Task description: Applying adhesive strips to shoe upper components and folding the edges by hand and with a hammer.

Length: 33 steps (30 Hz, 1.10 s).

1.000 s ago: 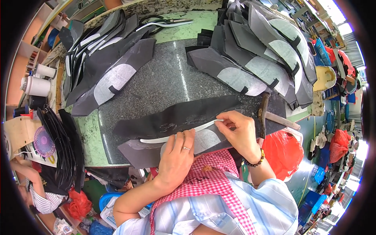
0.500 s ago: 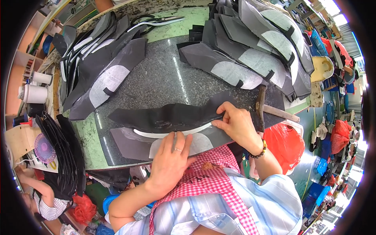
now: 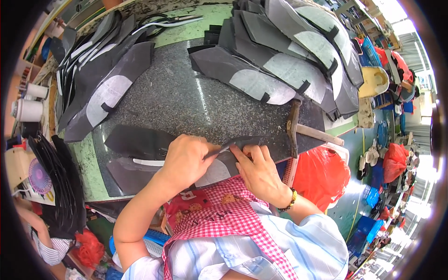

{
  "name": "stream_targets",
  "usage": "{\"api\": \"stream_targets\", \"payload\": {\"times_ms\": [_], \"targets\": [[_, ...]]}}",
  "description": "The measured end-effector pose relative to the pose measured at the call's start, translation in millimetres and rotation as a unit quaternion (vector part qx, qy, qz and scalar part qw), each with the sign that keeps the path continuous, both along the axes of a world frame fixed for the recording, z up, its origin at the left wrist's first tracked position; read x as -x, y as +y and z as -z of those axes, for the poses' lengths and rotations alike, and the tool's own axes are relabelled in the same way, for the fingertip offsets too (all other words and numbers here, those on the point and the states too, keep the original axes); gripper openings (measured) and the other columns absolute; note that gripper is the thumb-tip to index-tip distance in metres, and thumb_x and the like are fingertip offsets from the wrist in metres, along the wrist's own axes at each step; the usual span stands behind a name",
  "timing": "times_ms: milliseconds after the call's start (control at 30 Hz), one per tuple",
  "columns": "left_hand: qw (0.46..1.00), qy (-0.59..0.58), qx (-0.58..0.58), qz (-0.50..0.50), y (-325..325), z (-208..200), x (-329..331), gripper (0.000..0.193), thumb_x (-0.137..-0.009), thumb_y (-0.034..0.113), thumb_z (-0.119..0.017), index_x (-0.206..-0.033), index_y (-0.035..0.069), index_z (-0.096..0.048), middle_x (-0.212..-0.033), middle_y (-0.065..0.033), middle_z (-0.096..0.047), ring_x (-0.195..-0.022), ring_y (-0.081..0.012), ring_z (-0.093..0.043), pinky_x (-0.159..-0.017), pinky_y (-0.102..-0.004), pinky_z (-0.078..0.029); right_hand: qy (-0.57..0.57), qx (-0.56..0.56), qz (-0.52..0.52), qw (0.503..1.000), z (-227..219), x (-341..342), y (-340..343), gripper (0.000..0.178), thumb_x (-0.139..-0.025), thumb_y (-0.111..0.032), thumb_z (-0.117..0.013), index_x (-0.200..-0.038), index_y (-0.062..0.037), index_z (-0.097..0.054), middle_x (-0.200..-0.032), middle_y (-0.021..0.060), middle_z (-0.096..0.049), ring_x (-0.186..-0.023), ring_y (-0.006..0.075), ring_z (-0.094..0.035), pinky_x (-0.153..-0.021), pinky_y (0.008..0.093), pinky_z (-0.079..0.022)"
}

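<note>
left grip (image 3: 187, 158) is curled over the middle of the work, pinching a raised edge of the one black upper piece (image 3: 135, 140), though from where i stand its thumb is hidden. right grip (image 3: 261, 173) sits just beside it, index finger stretched out and touching the same raised fold; whether finger and thumb close on anything there, i cannot tell. the black upper piece passes beneath the left knuckles, with its broad end lying flat off to the left and a narrow end reaching past the right fingertips.

nearer the body lies one dark grey piece (image 3: 128, 175), and its one pale rounded patch (image 3: 217, 174) shows below and between the two grips. one white strip (image 3: 148, 162) runs along the grey piece's far side, its left end bare, the rest lost to sight behind the left grip.

farther back on the worktop (image 3: 172, 93) i count two heaps of dark pieces: the left heap (image 3: 105, 70) and the right heap (image 3: 289, 51), the latter showing at least four pale patches; the pieces overlap too closely to number. one hammer (image 3: 308, 130) lies beyond the right grip, its head in front of the right heap. one pair of scissors (image 3: 179, 21) rests at the back, near the left heap. one beaded bracelet (image 3: 293, 200) circles the right wrist.
</note>
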<state>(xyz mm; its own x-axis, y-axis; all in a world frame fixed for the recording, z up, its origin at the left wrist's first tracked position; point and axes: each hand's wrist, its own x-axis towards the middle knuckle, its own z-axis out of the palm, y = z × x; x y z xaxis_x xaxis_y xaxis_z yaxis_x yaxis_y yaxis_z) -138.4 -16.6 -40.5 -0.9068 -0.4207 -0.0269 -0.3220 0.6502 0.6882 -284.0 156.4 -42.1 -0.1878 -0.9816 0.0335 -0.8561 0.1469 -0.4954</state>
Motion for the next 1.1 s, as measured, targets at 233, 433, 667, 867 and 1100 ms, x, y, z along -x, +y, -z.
{"api": "stream_targets", "payload": {"times_ms": [233,433,667,867,1100], "targets": [[0.911,0.094,0.389,0.099,46,16,-7,0.036,-0.071,0.008,-0.064,-0.103,-0.005,-0.072,-0.100,-0.0143,-0.067,-0.091,-0.0270,-0.064,-0.083,-0.0363,-0.053,-0.604,0.017,0.232,0.762,6,53,3,0.019,-0.092,-0.011,-0.063,-0.106,0.0014,-0.061,-0.084,0.0139,-0.058,-0.074,0.0174,-0.061,-0.062,0.0311,-0.050],[0.893,0.041,0.437,0.105,51,18,-9,0.038,-0.076,0.011,-0.060,-0.108,-0.006,-0.069,-0.107,-0.0201,-0.067,-0.093,-0.0264,-0.065,-0.082,-0.0350,-0.053,-0.291,-0.035,0.154,0.943,-13,57,-13,0.043,-0.087,0.000,-0.066,-0.127,-0.0124,-0.058,-0.082,0.0123,-0.054,-0.055,0.0173,-0.053,-0.055,0.0311,-0.047],[0.892,-0.006,0.437,0.116,51,12,-6,0.039,-0.079,0.012,-0.059,-0.112,-0.005,-0.068,-0.105,-0.0212,-0.067,-0.091,-0.0273,-0.065,-0.084,-0.0355,-0.053,0.179,-0.005,-0.168,0.969,-22,60,-15,0.057,-0.080,0.000,-0.059,-0.130,-0.0251,-0.065,-0.096,0.0086,-0.056,-0.088,0.0261,-0.057,-0.069,0.0369,-0.048],[0.884,0.019,0.453,0.115,45,-4,-9,0.037,-0.082,0.022,-0.063,-0.112,0.001,-0.069,-0.117,-0.0121,-0.065,-0.099,-0.0262,-0.062,-0.094,-0.0430,-0.048,-0.295,-0.001,-0.133,0.946,-18,35,-34,0.076,-0.066,-0.013,-0.085,-0.135,0.0006,-0.056,-0.118,0.0197,-0.054,-0.107,0.0355,-0.056,-0.094,0.0410,-0.045],[0.932,-0.075,0.351,0.053,9,-15,-110,0.043,-0.087,0.031,-0.061,-0.121,0.005,-0.067,-0.127,-0.0096,-0.063,-0.110,-0.0244,-0.061,-0.107,-0.0474,-0.040,0.046,0.015,-0.235,0.971,5,9,-27,0.055,-0.083,-0.031,-0.071,-0.135,-0.0148,-0.060,-0.107,0.0065,-0.051,-0.099,0.0224,-0.049,-0.087,0.0336,-0.042]]}}
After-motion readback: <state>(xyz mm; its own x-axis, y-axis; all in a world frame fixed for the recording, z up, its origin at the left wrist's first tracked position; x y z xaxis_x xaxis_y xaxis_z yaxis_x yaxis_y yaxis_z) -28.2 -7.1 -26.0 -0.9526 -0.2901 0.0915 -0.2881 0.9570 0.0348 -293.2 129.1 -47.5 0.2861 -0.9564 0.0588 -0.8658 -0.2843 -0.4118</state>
